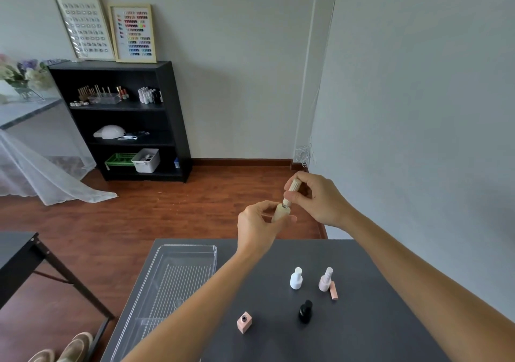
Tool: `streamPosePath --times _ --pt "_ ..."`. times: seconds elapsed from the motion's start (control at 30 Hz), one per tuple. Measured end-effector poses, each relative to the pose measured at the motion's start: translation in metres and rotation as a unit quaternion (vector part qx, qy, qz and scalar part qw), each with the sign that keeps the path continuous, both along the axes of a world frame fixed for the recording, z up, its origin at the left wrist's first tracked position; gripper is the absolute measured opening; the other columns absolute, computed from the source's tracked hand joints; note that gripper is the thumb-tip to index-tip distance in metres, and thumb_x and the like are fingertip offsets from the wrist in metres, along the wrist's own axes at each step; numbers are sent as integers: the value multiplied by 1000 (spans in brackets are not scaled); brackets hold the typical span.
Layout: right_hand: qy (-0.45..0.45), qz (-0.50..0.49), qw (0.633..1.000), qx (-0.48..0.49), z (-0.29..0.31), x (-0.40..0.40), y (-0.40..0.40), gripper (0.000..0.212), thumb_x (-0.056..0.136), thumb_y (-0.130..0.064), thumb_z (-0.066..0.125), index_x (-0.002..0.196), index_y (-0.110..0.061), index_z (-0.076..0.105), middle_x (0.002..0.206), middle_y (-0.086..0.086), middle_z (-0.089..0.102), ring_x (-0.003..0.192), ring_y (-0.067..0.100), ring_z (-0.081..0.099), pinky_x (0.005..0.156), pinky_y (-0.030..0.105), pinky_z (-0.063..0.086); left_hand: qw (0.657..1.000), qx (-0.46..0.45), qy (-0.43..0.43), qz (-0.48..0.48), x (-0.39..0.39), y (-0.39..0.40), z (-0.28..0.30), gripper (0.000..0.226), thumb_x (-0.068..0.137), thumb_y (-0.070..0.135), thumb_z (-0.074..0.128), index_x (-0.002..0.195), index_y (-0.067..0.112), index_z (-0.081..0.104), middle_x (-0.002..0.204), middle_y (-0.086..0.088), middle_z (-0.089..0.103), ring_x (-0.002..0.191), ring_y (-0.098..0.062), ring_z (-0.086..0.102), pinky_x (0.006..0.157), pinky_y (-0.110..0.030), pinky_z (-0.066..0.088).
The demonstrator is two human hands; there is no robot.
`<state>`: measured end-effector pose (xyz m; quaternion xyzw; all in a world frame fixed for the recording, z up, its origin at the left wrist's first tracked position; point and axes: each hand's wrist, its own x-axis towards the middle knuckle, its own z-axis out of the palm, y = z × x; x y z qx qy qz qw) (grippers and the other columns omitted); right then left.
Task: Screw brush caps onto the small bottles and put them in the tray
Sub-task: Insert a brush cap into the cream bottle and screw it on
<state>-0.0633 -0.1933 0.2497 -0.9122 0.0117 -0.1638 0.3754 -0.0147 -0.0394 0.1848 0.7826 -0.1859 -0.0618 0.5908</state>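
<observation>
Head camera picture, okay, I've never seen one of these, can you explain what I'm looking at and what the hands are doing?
One camera worn on a person's head looks forward and down, so the two arms reaching in are the wearer's own. The left hand has its grip on a small beige bottle; the right hand holds a ribbed beige brush cap at the bottle's neck, not fully seated. On the dark table lie a clear tray, empty, a white bottle, a pale pink capped bottle, a loose pink cap, a black bottle and an uncapped square pink bottle.
</observation>
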Motion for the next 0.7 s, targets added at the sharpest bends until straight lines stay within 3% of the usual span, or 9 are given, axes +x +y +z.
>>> streamPosePath --times 0.17,0.23,0.33,0.4,0.47,0.57,0.7 --pt "-10 -52 999 -9 -4 3 3 42 70 -55 78 71 -19 57 60 -12 60 52 1 50 51 11 40 1000 3 5 -7 -3 -2 2 29 65 50 86 86 34 76 73 13 76 64 -5 68 53 -10 45" --pt "0 -44 999 -1 -2 3 3 47 68 -65 70 80 -21 59 75 -8 66 62 1 57 60 12 47 1000 5 10 -10 -3 -3 2 29 65 50 86 87 33 76 73 12 76 66 -6 69 56 -14 47" --pt "39 40 996 67 4 0 -1 31 87 -43 66 114 -28 64 112 -7 70 103 5 66 95 27 53 1000 6 19 -9 -3 -2 2 28 65 50 86 86 35 76 72 12 76 64 -4 68 57 -15 46" --pt "48 71 993 84 7 -1 -5 23 93 -21 65 115 -27 68 109 -3 73 103 14 69 99 31 52 1000 11 20 -5 -2 -2 1 28 64 50 87 86 36 76 72 11 76 66 -7 68 58 -16 47" --pt "27 63 994 87 6 0 -7 20 91 -13 67 105 -24 72 100 -3 75 95 13 72 94 28 53 1000 14 18 -2 -1 -2 0 30 64 50 87 87 34 76 72 10 76 68 -11 69 60 -19 50" --pt "-11 7 997 73 3 5 -7 11 80 -21 80 89 -19 74 77 -7 74 72 1 71 74 17 53 1000 19 14 -6 -1 -3 0 30 64 50 87 87 34 76 73 11 76 65 -6 67 57 -16 48" --pt "-46 -77 996 10 -4 12 -1 42 64 -50 83 67 -15 60 52 -6 59 45 3 50 47 12 42 1000 18 18 -11 -5 -6 0 26 64 47 88 83 37 74 73 13 75 62 -2 67 54 -12 48"
